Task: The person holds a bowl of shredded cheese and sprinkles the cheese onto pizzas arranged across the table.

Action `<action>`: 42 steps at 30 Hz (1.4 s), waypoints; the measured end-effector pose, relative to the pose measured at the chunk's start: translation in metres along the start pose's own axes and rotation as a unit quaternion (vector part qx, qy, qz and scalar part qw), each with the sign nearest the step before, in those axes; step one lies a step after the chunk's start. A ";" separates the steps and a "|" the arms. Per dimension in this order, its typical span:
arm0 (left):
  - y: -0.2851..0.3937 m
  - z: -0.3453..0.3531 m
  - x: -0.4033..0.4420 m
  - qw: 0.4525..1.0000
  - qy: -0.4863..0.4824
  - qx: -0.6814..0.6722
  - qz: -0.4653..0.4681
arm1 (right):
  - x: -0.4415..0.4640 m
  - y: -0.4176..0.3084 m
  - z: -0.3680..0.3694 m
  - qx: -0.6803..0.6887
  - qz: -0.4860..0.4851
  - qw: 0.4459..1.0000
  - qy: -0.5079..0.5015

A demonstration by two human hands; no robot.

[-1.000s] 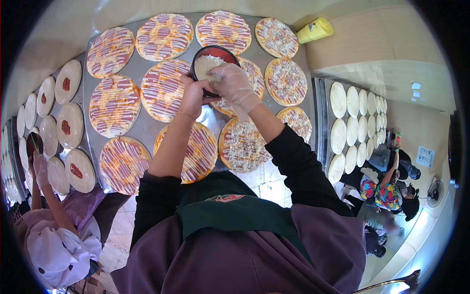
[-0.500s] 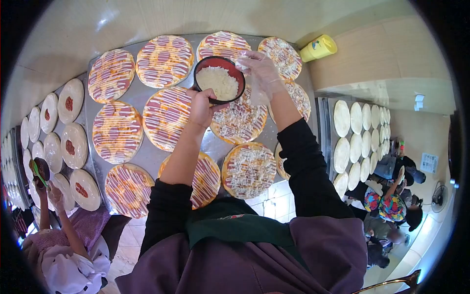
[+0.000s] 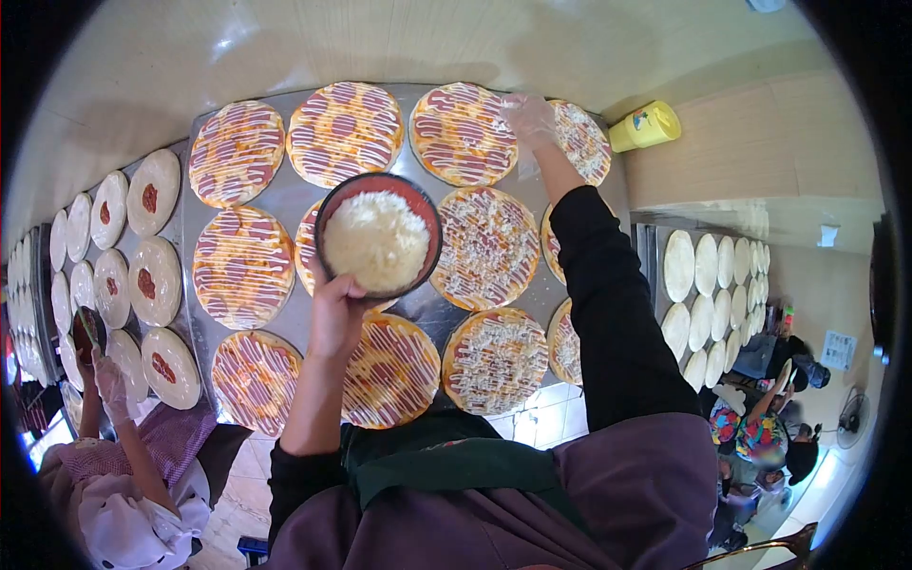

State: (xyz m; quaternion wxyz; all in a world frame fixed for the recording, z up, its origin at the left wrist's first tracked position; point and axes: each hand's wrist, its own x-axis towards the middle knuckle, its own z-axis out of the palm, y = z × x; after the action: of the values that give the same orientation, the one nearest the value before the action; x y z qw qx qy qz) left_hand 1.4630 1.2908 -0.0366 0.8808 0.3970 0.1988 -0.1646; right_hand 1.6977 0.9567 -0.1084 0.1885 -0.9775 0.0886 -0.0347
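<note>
My left hand (image 3: 336,309) holds a bowl (image 3: 429,204), dark outside and red inside, by its near rim. White grated topping (image 3: 377,240) fills much of it. The bowl hides part of a pizza below. My right hand (image 3: 530,118), in a clear glove, is over the right edge of the top pizza (image 3: 462,134), which has sauce stripes. Its fingers are curled together; what they hold is too small to make out. White shreds cover the pizza below (image 3: 485,247) and the one near the front edge (image 3: 495,361).
More striped pizzas (image 3: 345,134) lie on the metal table (image 3: 198,328). A yellow cup (image 3: 646,126) stands at the back right. On the left, a co-worker's gloved hand (image 3: 112,385) is near a dark bowl (image 3: 88,332) and sauced dough rounds (image 3: 155,279). Plain rounds (image 3: 678,266) lie on the right.
My right hand has left the bowl and moved to the upper right, over the top pizza. The bowl in my left hand has moved left and down in view.
</note>
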 end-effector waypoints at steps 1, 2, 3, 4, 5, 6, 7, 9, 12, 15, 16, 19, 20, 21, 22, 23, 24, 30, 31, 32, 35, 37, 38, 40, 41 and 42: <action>-0.001 -0.010 -0.008 1.000 0.003 -0.001 0.001 | 0.005 -0.004 0.001 0.000 -0.002 1.000 -0.002; -0.002 -0.022 -0.016 1.000 0.020 -0.012 -0.004 | 0.011 -0.007 0.001 0.001 -0.005 1.000 -0.020; -0.003 -0.032 -0.024 0.999 0.037 -0.022 -0.009 | 0.016 -0.012 0.001 0.003 -0.008 0.999 -0.039; -0.003 -0.041 -0.032 0.999 0.041 -0.023 -0.009 | 0.020 -0.016 0.003 0.004 -0.010 0.999 -0.042; -0.004 -0.049 -0.039 0.998 0.054 -0.031 -0.014 | 0.024 -0.020 0.004 -0.003 -0.021 0.999 -0.041; -0.005 -0.056 -0.046 0.997 0.067 -0.040 -0.019 | 0.029 -0.022 0.007 -0.010 -0.032 0.999 -0.039; -0.008 -0.063 -0.053 0.997 0.070 -0.041 -0.019 | 0.034 -0.024 0.011 -0.010 -0.034 0.999 -0.041; -0.014 -0.072 -0.063 0.992 0.117 -0.041 0.013 | 0.038 -0.033 0.017 -0.029 -0.104 0.994 -0.016; -0.013 -0.072 -0.076 0.989 0.135 -0.060 0.024 | 0.038 -0.055 0.015 -0.040 -0.083 0.992 -0.081; -0.014 -0.077 -0.082 0.987 0.149 -0.061 0.025 | 0.023 -0.078 0.005 -0.046 -0.146 0.980 -0.129; -0.015 -0.080 -0.084 0.986 0.151 -0.066 0.019 | 0.021 -0.080 0.006 -0.047 -0.147 0.979 -0.130; -0.009 -0.079 -0.089 0.987 0.122 -0.102 -0.003 | 0.015 -0.085 0.012 -0.087 -0.247 0.954 -0.147; -0.011 -0.082 -0.090 0.987 0.122 -0.102 -0.003 | 0.012 -0.086 0.016 -0.120 -0.284 0.938 -0.156; -0.014 -0.086 -0.091 0.987 0.120 -0.110 0.000 | 0.007 -0.092 0.014 -0.154 -0.321 0.920 -0.165; -0.015 -0.088 -0.091 0.986 0.118 -0.118 0.003 | 0.001 -0.096 0.011 -0.155 -0.321 0.920 -0.165; -0.016 -0.087 -0.092 0.986 0.117 -0.119 0.003 | -0.008 -0.099 0.008 -0.142 -0.315 0.920 -0.183; -0.017 -0.084 -0.092 0.987 0.125 -0.095 0.017 | -0.017 -0.101 0.004 -0.130 -0.308 0.920 -0.202; -0.021 -0.089 -0.096 0.988 0.129 -0.087 0.012 | -0.049 -0.073 0.007 -0.087 -0.445 0.878 -0.151; -0.021 -0.089 -0.096 0.988 0.125 -0.093 0.010 | -0.050 -0.066 0.008 -0.088 -0.445 0.878 -0.152; -0.020 -0.087 -0.097 0.988 0.125 -0.095 0.009 | -0.049 -0.060 0.009 -0.097 -0.438 0.878 -0.167; -0.017 -0.083 -0.100 0.987 0.137 -0.083 0.018 | -0.048 -0.034 0.006 -0.079 -0.398 0.895 -0.186; -0.020 -0.087 -0.100 0.990 0.115 -0.083 0.020 | -0.053 -0.037 -0.002 -0.052 -0.361 0.912 -0.188; -0.020 -0.087 -0.100 0.990 0.114 -0.083 0.019 | -0.055 -0.037 -0.007 -0.072 -0.316 0.928 -0.184; -0.020 -0.085 -0.101 0.990 0.116 -0.082 0.020 | -0.062 -0.042 -0.017 -0.091 -0.268 0.942 -0.180; -0.021 -0.087 -0.101 0.990 0.116 -0.082 0.020 | -0.065 -0.045 -0.020 -0.067 -0.257 0.947 -0.179; -0.023 -0.089 -0.101 0.989 0.114 -0.090 0.014 | -0.067 -0.047 -0.020 -0.043 -0.245 0.952 -0.178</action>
State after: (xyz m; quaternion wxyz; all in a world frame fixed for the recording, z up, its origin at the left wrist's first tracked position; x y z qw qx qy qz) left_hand 1.3459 1.3582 -0.0566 0.8866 0.3350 0.3065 -0.0875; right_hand 1.6375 1.0045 -0.0747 0.1452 -0.9667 -0.1868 0.0981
